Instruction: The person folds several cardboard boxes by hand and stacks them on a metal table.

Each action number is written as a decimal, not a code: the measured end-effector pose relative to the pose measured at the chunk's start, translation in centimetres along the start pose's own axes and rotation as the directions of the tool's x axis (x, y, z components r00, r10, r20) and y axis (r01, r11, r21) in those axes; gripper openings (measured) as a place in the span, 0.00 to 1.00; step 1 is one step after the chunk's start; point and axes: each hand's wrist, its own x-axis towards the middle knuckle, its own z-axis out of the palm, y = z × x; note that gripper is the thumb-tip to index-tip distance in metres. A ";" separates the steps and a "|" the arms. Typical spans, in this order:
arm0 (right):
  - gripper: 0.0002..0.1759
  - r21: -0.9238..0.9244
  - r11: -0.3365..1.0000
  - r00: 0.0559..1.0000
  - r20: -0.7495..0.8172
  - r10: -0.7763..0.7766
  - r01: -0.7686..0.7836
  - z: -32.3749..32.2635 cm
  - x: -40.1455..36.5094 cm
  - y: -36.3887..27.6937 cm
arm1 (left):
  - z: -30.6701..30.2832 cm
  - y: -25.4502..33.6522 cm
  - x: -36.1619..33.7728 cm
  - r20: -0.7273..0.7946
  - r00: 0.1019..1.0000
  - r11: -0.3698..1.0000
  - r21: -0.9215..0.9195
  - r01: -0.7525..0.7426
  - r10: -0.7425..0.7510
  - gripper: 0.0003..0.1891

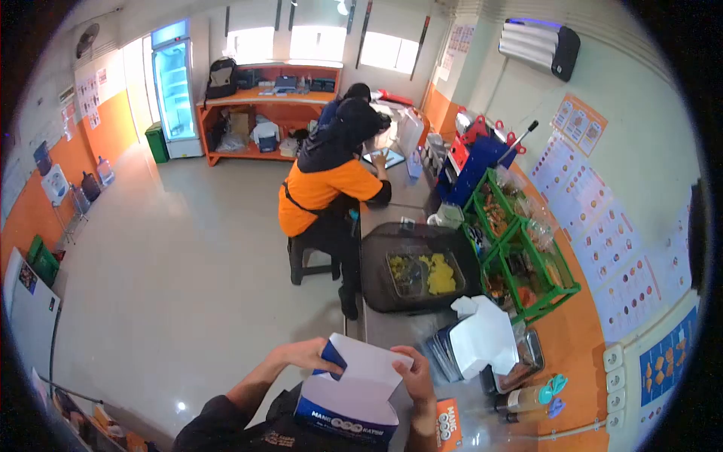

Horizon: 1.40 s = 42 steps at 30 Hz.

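Note:
A white and navy cardboard food box (350, 392), partly folded with its flaps standing up, is between my two hands in front of my body. My left hand (315, 355) grips the upper left flap, with the thumb on its blue part. On the other side, my right hand (414, 371) pinches the edge of the right flap. Close to my right hand, a white opened box (483, 337) rests on the counter beside a stack of navy-edged cartons (443, 355). An orange printed carton (449, 423) lies nearest my right forearm.
A black tray (376, 290) on the counter carries a clear container of yellow food (440, 275). Green racks (520, 248) line the wall. Squeeze bottles (527, 398) stand at the right. A person in an orange shirt (324, 196) sits on a stool ahead, using a tablet (384, 158).

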 end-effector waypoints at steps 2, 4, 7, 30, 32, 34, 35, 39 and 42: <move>0.14 -0.150 0.985 0.995 -0.032 -0.090 0.084 0.1 0.6 0.2 | -0.1 0.2 0.8 -0.014 0.998 0.998 0.015 0.056 -0.056 0.12; 0.10 -0.325 0.939 0.987 -0.072 -0.143 0.113 0.3 0.2 0.4 | 0.1 4.4 0.4 -0.117 0.974 0.980 -0.063 0.190 -0.196 0.14; 0.08 -0.302 0.950 0.992 -0.059 -0.107 0.084 1.1 0.4 1.7 | 0.0 2.8 1.8 -0.311 0.950 0.999 -0.039 0.009 -0.020 0.15; 0.10 -0.318 0.937 0.984 0.052 0.171 -0.147 1.8 -0.8 4.1 | 3.8 1.2 1.2 -0.368 0.930 1.000 -0.020 -0.003 -0.005 0.10; 0.08 -0.235 0.962 0.987 0.053 0.154 -0.138 1.9 -0.8 4.0 | 3.1 0.6 1.0 -0.269 0.962 0.993 0.087 0.080 -0.054 0.11; 0.07 -0.292 0.951 0.988 0.083 0.130 -0.100 2.3 -1.1 3.5 | 2.6 0.8 0.4 -0.222 0.974 0.992 0.106 0.065 -0.040 0.11; 0.06 -0.345 0.937 0.989 0.112 0.100 -0.055 2.6 -1.0 2.9 | 2.1 1.3 0.2 -0.173 0.985 0.990 0.131 0.047 -0.024 0.11; 0.05 -0.500 0.862 0.990 0.137 -0.008 0.076 3.3 -0.8 1.8 | 1.1 2.5 -0.3 -0.118 0.989 0.969 0.240 -0.059 0.090 0.10; 0.04 -0.533 0.804 0.964 0.137 -0.228 0.266 2.9 -0.1 0.8 | 1.0 2.8 -0.4 -0.218 0.936 0.952 0.190 -0.238 0.278 0.09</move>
